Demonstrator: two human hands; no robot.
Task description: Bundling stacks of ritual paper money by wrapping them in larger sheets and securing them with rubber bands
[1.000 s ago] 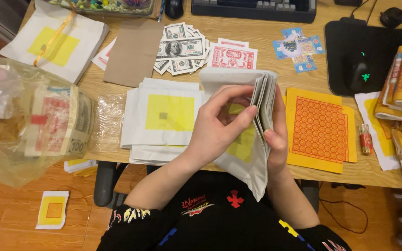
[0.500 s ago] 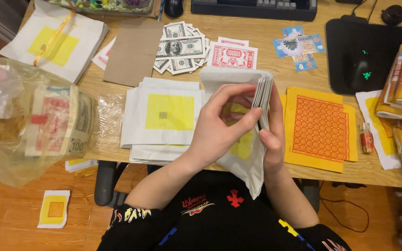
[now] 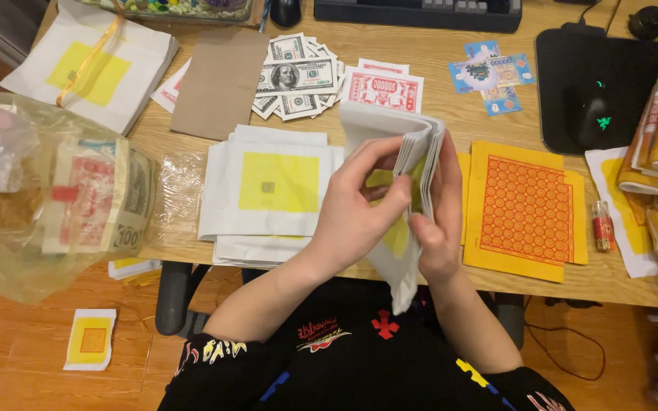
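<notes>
- Paper stack [image 3: 413, 164]: a bundle of white sheets with yellow squares, held on edge above the front edge of the worktop [image 3: 436, 84], between both hands.
- Progress, as a judgement: the bundle appears part-way through being leafed; some sheets stand fanned apart at the top, the remainder hangs together below. How many are gone through cannot be told.
- Left hand [image 3: 356, 217]: fingers [image 3: 371, 152] curled over the near face of the stack, thumb and forefinger pinching the upper sheet edges.
- Right hand [image 3: 439, 228]: fingers pressed together along the far face, clamping the bundle from behind.
- Flat pile [image 3: 276, 186]: like sheets lying on the worktop just left of the hands.
- Orange sheets [image 3: 523, 209]: patterned, lying just right of the hands.
- Banknotes [image 3: 295, 76]: loose paper notes spread farther back, beside a brown card [image 3: 218, 80].
- Plastic bag [image 3: 36, 190]: at the left edge, holding bundled notes.
- Mouse [image 3: 594, 114]: on a black mat, rear right.
</notes>
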